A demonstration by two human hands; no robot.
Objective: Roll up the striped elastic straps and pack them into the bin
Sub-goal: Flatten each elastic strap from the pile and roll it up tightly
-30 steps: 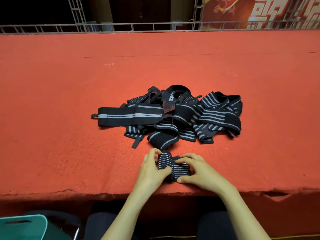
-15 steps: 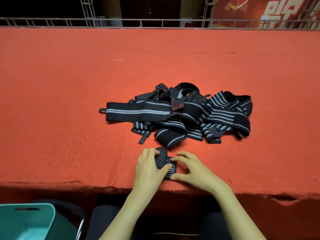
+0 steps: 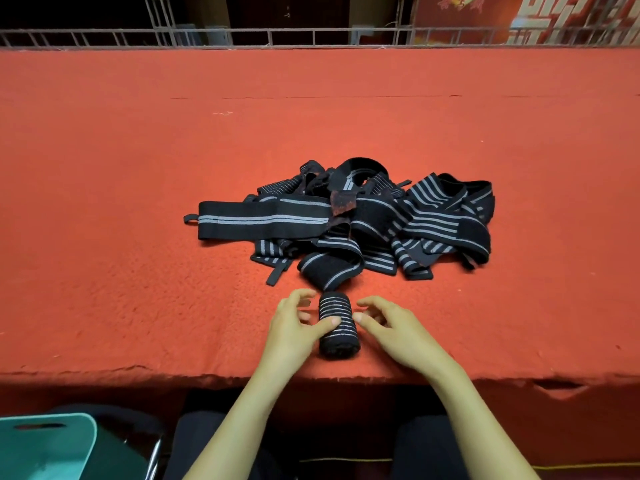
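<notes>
The fingers of your left hand [image 3: 294, 329] curl on the rolled strap [image 3: 338, 327], and your right hand [image 3: 398, 332] sits loose just beside it — the flat tail is gone now, all rolled up near the worktop [image 3: 138, 254] edge — so it looks ready for the bin [image 3: 45, 445].

I sit at a long bench [image 3: 138, 174] covered in worn red felt, torn and frayed along its near edge. A metal truss rail [image 3: 311, 34] runs along its far side, with truss posts [image 3: 160, 13] rising behind it. A red banner [image 3: 561, 12] with big white characters hangs at the far right. Beyond that the room is dark. It looks like an event hall or a stage set-up, not a home.
</notes>
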